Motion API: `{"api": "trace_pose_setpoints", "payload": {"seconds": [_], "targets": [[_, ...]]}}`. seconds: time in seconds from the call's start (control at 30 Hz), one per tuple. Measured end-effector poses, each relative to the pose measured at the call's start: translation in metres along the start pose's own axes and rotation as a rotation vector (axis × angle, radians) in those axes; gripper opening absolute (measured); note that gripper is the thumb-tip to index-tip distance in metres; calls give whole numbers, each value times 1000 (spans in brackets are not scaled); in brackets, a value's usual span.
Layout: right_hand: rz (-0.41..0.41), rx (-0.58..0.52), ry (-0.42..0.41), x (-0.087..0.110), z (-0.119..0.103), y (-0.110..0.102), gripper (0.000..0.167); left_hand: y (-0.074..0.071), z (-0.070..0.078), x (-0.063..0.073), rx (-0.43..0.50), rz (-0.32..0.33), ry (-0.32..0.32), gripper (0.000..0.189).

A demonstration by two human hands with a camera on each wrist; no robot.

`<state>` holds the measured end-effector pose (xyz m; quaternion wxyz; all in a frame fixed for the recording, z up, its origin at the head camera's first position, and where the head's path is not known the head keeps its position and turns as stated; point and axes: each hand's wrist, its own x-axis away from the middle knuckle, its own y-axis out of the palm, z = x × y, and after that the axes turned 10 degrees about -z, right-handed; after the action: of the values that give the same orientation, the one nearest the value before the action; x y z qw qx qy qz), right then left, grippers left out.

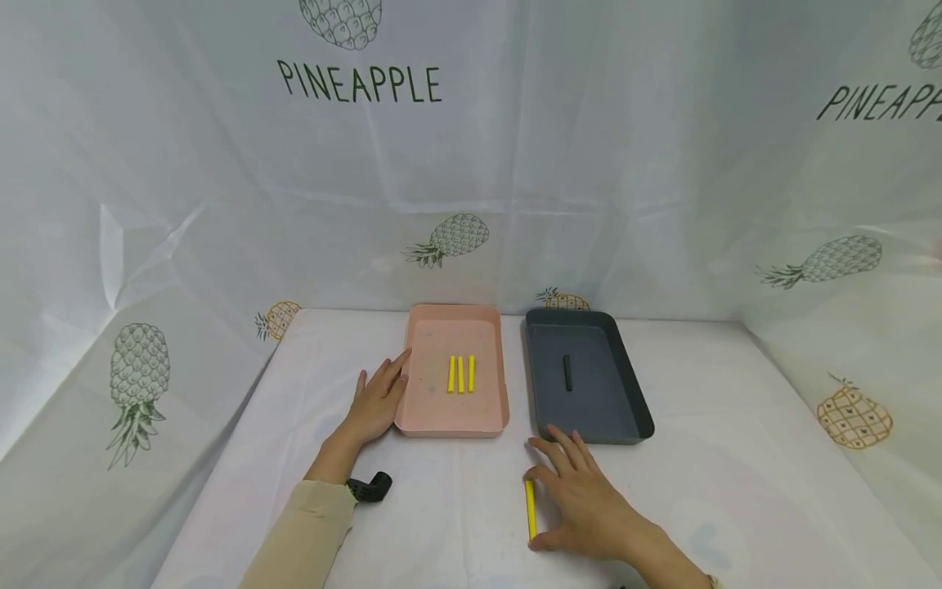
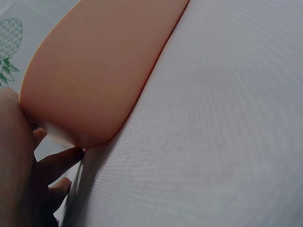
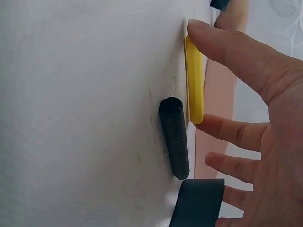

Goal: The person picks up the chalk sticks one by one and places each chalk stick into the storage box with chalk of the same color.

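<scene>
My right hand point(image 1: 585, 499) pinches a yellow stick point(image 3: 195, 80) lengthwise, thumb at one end and index finger at the other. The stick is at the white table surface, in front of the grey tray point(image 1: 639, 438). Beside it a black stick point(image 3: 173, 139) lies on the table in the right wrist view; the hand hides it from the head view. My left hand point(image 1: 374, 405) rests against the left side of the pink tray point(image 1: 430, 417), fingers extended along it. Inside the pink tray are three yellow sticks point(image 1: 460, 375) side by side. One black stick point(image 1: 567, 373) lies in the grey tray.
Both shallow trays stand side by side toward the back of the white-covered table point(image 1: 441, 515), with a narrow gap between them. A white curtain point(image 1: 500, 147) printed with pineapples hangs behind and along the sides. A black wrist device point(image 1: 371, 487) sits on the left wrist.
</scene>
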<state>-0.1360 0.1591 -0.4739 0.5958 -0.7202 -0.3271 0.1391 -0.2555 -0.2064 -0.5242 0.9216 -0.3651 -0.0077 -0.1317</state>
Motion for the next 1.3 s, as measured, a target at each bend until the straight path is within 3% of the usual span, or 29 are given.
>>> {"api": "trace_pose_setpoints", "payload": {"seconds": [0.9, 1.3], "targets": [[53, -2, -19, 0, 0, -7, 69, 2, 0, 2, 5, 24, 11, 52], [31, -26, -9, -2, 0, -15, 71, 3, -2, 0, 4, 30, 11, 52]]}}
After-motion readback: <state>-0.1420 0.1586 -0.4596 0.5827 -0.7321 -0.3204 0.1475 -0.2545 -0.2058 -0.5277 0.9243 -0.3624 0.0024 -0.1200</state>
